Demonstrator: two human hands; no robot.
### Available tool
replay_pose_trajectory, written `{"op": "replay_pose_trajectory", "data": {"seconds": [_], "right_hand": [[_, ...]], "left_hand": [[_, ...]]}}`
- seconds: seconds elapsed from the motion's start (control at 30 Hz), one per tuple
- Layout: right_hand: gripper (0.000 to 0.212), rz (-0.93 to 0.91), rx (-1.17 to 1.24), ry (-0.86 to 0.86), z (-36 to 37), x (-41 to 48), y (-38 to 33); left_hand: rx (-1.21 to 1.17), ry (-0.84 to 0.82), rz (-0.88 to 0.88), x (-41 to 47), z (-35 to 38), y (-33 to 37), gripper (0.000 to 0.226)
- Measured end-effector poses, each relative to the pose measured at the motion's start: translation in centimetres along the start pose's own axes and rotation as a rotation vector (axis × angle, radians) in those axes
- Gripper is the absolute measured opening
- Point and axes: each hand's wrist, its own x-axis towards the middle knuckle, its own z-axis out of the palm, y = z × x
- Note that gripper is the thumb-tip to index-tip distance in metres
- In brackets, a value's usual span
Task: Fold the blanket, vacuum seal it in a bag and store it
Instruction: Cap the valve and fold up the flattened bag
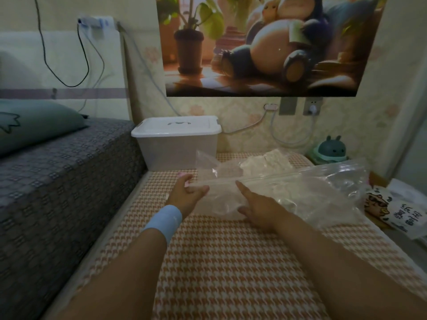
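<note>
A clear plastic vacuum bag [307, 192] lies across the orange houndstooth mattress [231, 262], its zip strip running left to right. A pale folded blanket [268, 161] shows through the bag's far part. My left hand [187, 192], which has a blue wristband, pinches the left end of the zip strip between thumb and fingers. My right hand [256, 205] lies on the bag beside it, index finger stretched out and pressing on the zip strip, thumb spread low. A white lidded storage box [178, 139] stands shut at the head of the mattress.
A higher bed with a grey cover [57, 172] and a teal pillow [34, 123] borders the left side. At the right edge lie a printed cartoon package [392, 211] and a teal toy figure [330, 150]. Cables hang along the back wall below a poster.
</note>
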Motion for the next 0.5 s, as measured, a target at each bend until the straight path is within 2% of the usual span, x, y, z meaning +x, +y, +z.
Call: {"op": "replay_pose_trajectory", "data": {"seconds": [0.1, 0.17, 0.23, 0.3, 0.37, 0.43, 0.5], "right_hand": [[0.079, -0.011, -0.021, -0.001, -0.1, 0.0, 0.4], [0.08, 0.004, -0.06, -0.047, 0.0, 0.0, 0.8], [0.084, 0.042, -0.138, -0.118, 0.0, 0.0, 1.5], [0.084, 0.033, -0.195, -0.17, -0.2, -0.2, 2.0], [0.077, 0.025, -0.145, -0.176, -0.5, -0.4, 2.3], [0.067, 0.038, -0.053, -0.065, -0.7, -0.5, 2.5], [0.061, 0.073, -0.126, 0.094, -0.5, -0.4, 3.1]], "left_hand": [[0.068, -0.021, -0.018, 0.5, 0.2, -0.1, 0.04], [0.095, 0.062, -0.066, 1.4, -0.1, 0.3, 0.027], [0.274, 0.166, -0.121, 2.3, -0.7, 0.3, 0.022], [0.553, 0.167, -0.189, 2.5, -1.4, -0.5, 0.031], [0.856, 0.075, -0.257, 2.2, -1.8, -1.2, 0.059], [1.049, 0.126, -0.175, 2.0, -1.5, -0.9, 0.069], [1.077, 0.235, 0.13, 2.0, 0.0, 0.1, 0.054]]}}
